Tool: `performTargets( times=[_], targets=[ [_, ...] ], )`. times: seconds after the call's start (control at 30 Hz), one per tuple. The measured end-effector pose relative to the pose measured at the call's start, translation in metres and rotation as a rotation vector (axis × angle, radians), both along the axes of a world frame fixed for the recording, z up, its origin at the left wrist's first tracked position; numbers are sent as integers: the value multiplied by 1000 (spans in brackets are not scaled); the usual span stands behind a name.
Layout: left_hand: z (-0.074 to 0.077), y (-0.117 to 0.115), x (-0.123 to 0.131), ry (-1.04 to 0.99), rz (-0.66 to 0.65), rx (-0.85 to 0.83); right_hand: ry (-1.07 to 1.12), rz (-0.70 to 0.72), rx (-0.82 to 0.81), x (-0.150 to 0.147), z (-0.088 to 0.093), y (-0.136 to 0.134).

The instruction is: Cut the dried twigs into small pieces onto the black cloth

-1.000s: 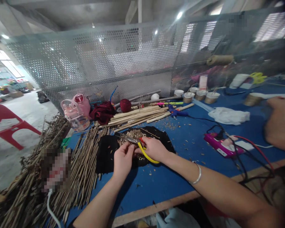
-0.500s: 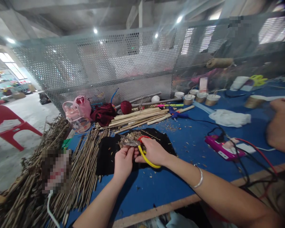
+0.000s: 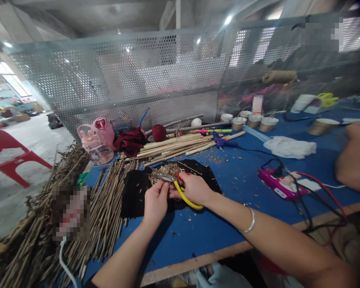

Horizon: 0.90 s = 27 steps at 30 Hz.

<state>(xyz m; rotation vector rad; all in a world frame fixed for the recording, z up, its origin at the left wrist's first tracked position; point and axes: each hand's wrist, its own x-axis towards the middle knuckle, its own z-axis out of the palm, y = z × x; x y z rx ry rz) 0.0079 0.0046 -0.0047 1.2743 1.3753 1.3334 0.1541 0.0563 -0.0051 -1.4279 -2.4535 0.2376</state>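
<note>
Over the black cloth (image 3: 132, 196), my right hand (image 3: 198, 191) grips scissors (image 3: 184, 199) with yellow and red handles. Their blades point left across a heap of chopped plant bits (image 3: 170, 169). Close beside the blades, my left hand (image 3: 155, 200) is closed, thumb against fingers. What it pinches is too small and covered to make out. The fingertips of both hands nearly meet below the blades.
Thin stalks (image 3: 108, 216) lie left of the cloth, with pale sticks (image 3: 174, 145) behind it. A blue glue gun (image 3: 220, 141), a purple power strip (image 3: 280, 185) with cables and a white cloth (image 3: 291, 147) are rightward. Another person's hand (image 3: 355, 156) rests at far right.
The view has shifted slightly. Both hands stay over the heap, and the scissors remain in my right hand with only a small shift of the blades.
</note>
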Motion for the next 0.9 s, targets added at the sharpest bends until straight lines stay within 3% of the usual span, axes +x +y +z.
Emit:
performTargets(
  times=[0.33, 0.5, 0.67, 0.9],
  targets=[
    [-2, 4, 2, -129, -9, -33, 12, -12, 17, 2, -1, 4],
    [-8, 5, 1, -171, 16, -61, 64, 71, 57, 0, 3, 1],
    [-7, 4, 0, -135, -12, -47, 80, 60, 19, -1, 4, 0],
    [-2, 3, 1, -192, 44, -32, 115, 10, -58, -3, 4, -3]
  ],
)
